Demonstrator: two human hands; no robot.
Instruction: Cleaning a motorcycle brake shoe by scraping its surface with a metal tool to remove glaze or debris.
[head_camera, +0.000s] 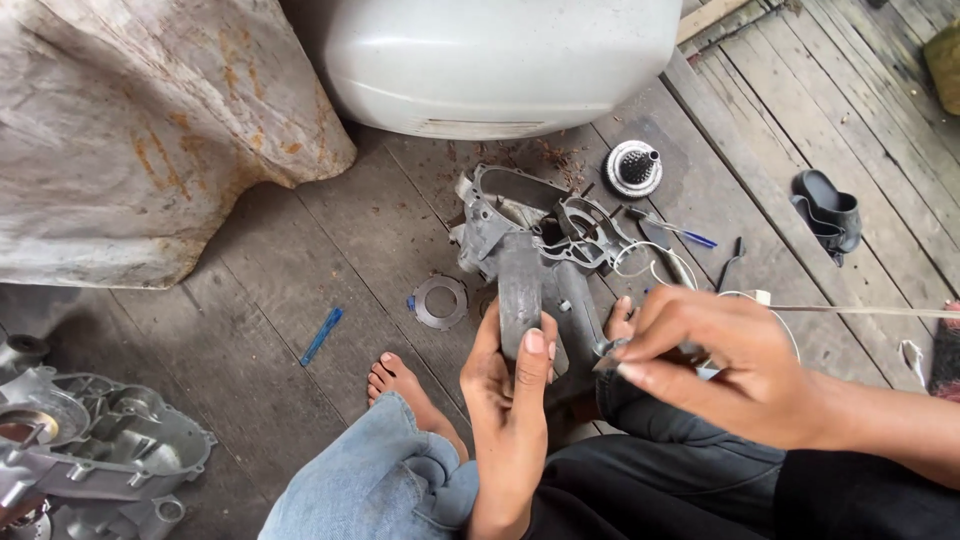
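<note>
Hands (510, 400) gripping cast engine casing (520, 290) (grey, ribbed)

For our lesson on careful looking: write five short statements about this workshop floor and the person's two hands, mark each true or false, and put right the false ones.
1. The left hand grips a grey metal engine casing. True.
2. The right hand is resting flat on the floor. False: it is raised, pinching a small metal part at the casing.
3. A flat metal ring lies on the wooden floor. True.
4. The blue stick lies on top of the ring. False: it lies apart, to the ring's left.
5. The dark sandal is on the person's foot. False: it sits alone on the planks; the foot is bare.
</note>
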